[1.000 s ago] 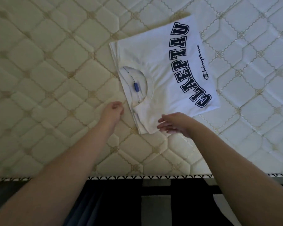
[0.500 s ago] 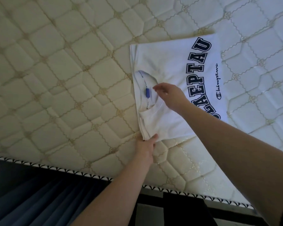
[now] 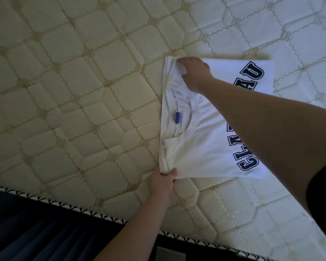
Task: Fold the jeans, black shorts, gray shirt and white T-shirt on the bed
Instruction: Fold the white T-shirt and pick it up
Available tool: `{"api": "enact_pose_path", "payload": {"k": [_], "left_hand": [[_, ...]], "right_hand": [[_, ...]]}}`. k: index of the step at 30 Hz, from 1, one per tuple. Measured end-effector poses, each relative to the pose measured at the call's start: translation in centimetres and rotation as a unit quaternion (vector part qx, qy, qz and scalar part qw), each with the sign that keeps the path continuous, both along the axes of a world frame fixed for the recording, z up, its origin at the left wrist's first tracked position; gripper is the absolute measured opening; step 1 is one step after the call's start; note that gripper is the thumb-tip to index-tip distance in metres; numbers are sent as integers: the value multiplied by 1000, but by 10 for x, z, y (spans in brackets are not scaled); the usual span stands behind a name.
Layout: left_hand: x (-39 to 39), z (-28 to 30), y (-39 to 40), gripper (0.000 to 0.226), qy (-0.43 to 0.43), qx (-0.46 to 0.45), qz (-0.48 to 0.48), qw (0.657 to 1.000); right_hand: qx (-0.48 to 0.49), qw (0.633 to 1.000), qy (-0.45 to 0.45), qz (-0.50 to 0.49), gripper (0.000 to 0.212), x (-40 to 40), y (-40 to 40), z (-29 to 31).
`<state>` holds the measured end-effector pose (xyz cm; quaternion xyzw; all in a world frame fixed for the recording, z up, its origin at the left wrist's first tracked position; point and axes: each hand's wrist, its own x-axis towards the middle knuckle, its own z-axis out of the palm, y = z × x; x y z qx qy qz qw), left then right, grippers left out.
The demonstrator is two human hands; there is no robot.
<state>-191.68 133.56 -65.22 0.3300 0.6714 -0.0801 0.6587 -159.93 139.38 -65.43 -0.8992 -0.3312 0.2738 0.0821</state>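
We see the bed (image 3: 83, 81), its quilted mattress bare, with the folded white T-shirt (image 3: 205, 147) lying flat near its close edge, navy lettering up and the collar toward the left. Our right hand (image 3: 194, 74) reaches across the shirt to its far left corner, fingers curled onto the cloth there. Our left hand (image 3: 165, 182) pinches the near left corner, thumb on top. A small blue tag (image 3: 177, 117) sits inside the collar.
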Motion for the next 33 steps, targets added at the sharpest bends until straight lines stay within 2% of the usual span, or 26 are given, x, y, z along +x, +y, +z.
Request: {"api": "enact_pose_path", "payload": {"k": [4, 7, 10, 13, 16, 18, 19, 24, 26, 28, 31, 33], "left_hand": [[-2, 1, 33, 21, -4, 24, -34, 999], [-5, -1, 58, 29, -17, 41, -23, 999], [-12, -6, 77, 29, -38, 51, 27, 998], [-16, -11, 80, 26, -75, 15, 86, 993], [-22, -14, 68, 43, -123, -16, 50, 991], [-25, -15, 60, 59, -137, -20, 9, 990], [-25, -16, 58, 59, -133, -16, 10, 991], [-14, -13, 46, 31, -132, -36, 101, 985], [-9, -6, 43, 25, -146, -45, 113, 982], [-4, 5, 41, 22, -146, -40, 120, 981], [3, 24, 39, 24, -166, -7, 101, 981], [8, 40, 39, 31, -186, 26, 76, 979]], "right_hand": [[-20, 999, -36, -34, 53, 16, 17, -3], [-45, 996, -52, -51, 48, 28, 28, -1], [-81, 994, -1, -71, 51, 43, 34, 4], [-81, 994, 38, -70, 45, 55, 35, 6], [-40, 995, 57, -66, 38, 60, 29, 4], [-15, 996, 58, -71, 41, 61, 22, 6], [-8, 996, 53, -70, 43, 61, 18, 8], [9, 998, 54, -36, 48, 63, -3, 32], [3, 997, 76, -24, 42, 64, -16, 45], [-4, 995, 93, -33, 37, 62, -34, 60], [21, 993, 93, -76, 44, 54, -67, 80], [59, 987, 99, -115, 32, 47, -92, 95]]}}
